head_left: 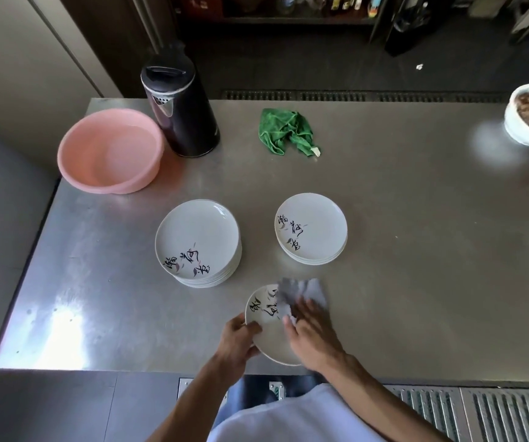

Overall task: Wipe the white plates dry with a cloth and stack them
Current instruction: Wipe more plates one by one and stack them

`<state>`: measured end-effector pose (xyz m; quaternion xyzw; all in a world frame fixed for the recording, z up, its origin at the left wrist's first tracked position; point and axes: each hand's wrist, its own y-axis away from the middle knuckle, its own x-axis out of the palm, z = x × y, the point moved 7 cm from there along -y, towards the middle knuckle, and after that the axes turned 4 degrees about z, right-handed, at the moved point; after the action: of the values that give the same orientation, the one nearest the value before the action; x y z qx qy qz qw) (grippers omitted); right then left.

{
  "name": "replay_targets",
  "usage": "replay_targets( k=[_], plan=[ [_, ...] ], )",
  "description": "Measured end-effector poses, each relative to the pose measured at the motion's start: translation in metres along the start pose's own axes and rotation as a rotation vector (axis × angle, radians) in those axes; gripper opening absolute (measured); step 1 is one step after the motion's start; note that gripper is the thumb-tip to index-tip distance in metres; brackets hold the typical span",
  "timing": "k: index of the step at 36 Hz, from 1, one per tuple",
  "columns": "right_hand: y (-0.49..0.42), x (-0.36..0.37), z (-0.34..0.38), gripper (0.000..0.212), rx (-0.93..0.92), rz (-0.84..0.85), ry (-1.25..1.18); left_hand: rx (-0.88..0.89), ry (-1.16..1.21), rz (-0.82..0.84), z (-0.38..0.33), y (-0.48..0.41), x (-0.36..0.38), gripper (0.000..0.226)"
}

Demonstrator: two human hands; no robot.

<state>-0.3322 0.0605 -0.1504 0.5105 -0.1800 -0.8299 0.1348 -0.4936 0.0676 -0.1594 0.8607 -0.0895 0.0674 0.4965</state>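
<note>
Grey cloth (301, 293) lies under the flat, spread fingers of your right hand (312, 333), pressed onto the plate (269, 338) that your left hand (239, 338) pinches by the rim to steady it, while the tall stack (197, 242) and low stack (312, 228) wait just beyond that grip.

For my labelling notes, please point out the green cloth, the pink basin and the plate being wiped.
green cloth (283, 130): head view, its crumpled middle.
pink basin (75, 154): head view, its left inner wall.
plate being wiped (272, 341): head view, its bare near part.
</note>
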Motion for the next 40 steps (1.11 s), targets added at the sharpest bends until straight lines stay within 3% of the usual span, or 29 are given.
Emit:
replay_targets(
  k=[3,5,9,12,15,17,19,22,25,29,32,35,40],
  plan=[
    [0.019,0.009,0.028,0.059,-0.247,0.096,-0.085,0.020,-0.007,0.032,-0.004,0.001,0.002,0.030],
    [0.019,0.009,0.018,0.057,-0.225,0.093,-0.089,0.026,-0.022,0.047,-0.007,0.003,0.003,0.033],
    [0.018,-0.002,-0.016,0.057,0.008,0.032,-0.058,0.023,0.002,0.008,-0.009,-0.002,0.001,0.032],
    [0.026,0.001,-0.011,0.072,-0.124,0.077,-0.073,0.040,-0.007,0.027,-0.018,-0.003,0.003,0.036],
    [0.038,-0.010,-0.002,0.084,-0.257,0.067,-0.092,0.063,0.033,0.078,-0.027,0.000,0.008,0.063],
    [0.043,-0.025,0.007,0.074,-0.336,0.009,-0.063,0.065,0.054,0.070,-0.028,-0.002,0.007,0.066],
    [0.046,-0.040,0.016,0.045,-0.417,-0.085,-0.069,0.041,0.094,0.043,-0.027,-0.004,0.006,0.062],
    [0.044,-0.053,0.024,0.039,-0.455,-0.114,-0.106,0.059,0.108,0.025,-0.028,-0.002,0.005,0.054],
    [0.037,-0.072,0.017,0.031,-0.381,-0.186,-0.264,0.138,-0.031,0.021,-0.037,0.003,0.007,0.020],
    [0.023,-0.097,-0.003,0.019,-0.196,-0.300,-0.542,0.328,-0.400,-0.026,-0.053,0.006,0.001,0.036],
    [0.016,-0.108,-0.017,0.023,-0.091,-0.313,-0.757,0.516,-0.621,0.036,-0.060,0.010,0.004,0.021],
    [0.012,-0.108,-0.023,0.023,-0.068,-0.298,-0.842,0.585,-0.672,0.092,-0.064,0.014,0.009,0.012],
    [0.011,-0.096,-0.043,0.048,0.037,-0.427,-0.739,0.529,-0.554,0.132,-0.059,0.016,0.017,0.038]
  ],
)
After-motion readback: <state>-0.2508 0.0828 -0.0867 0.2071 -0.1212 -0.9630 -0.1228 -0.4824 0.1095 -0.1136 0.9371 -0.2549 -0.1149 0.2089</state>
